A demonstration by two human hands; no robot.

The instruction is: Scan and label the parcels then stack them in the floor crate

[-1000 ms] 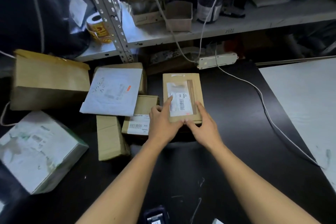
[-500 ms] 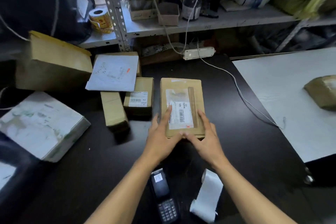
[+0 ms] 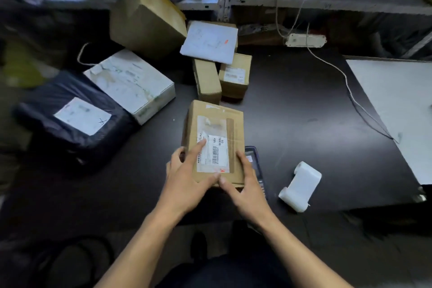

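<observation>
- While both hands grip it, the brown parcel sits near the front edge of the black table, long axis pointing away from the person, white barcode label facing up.
- Left hand: thumb on the near edge, index finger laid flat on the label, remaining fingers curled round the left side.
- Right hand: thumb at the near edge almost touching the left thumb, fingers along the right side.
- Handheld scanner lies just right of the parcel, partly hidden by it and the right hand.
- White label roll lies on the table right of the scanner, part unrolled.
- Behind the parcel: two small brown boxes side by side, a grey mailer resting on top of them.
- Left: white box, then a dark poly bag with a white label; large brown carton tilted behind.
- Right: white sheet covers the table corner; power strip and its cable at the back.
</observation>
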